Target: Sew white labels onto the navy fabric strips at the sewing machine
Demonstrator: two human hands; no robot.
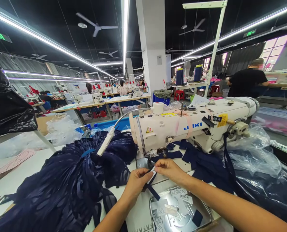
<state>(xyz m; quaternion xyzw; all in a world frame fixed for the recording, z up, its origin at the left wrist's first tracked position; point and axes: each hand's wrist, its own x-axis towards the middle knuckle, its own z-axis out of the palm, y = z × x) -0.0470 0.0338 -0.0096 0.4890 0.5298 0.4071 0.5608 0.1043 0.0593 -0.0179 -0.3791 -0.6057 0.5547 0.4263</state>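
Observation:
My left hand (136,183) and my right hand (170,169) meet just in front of the needle area of a white JUKI sewing machine (194,127). Both pinch a narrow navy fabric strip (151,189) with a small white label at its upper end. The strip hangs down between the hands toward a metal tray (207,211) holding white printed labels and a navy piece. A large heap of dark navy patterned fabric (68,187) lies on the table left of my left hand.
More navy pieces (201,161) and clear plastic bags (254,151) lie under and right of the machine. A black bag (5,106) sits at far left. Other workers (248,80) sit at benches behind, with thread cones (197,73) and a white pillar (153,48).

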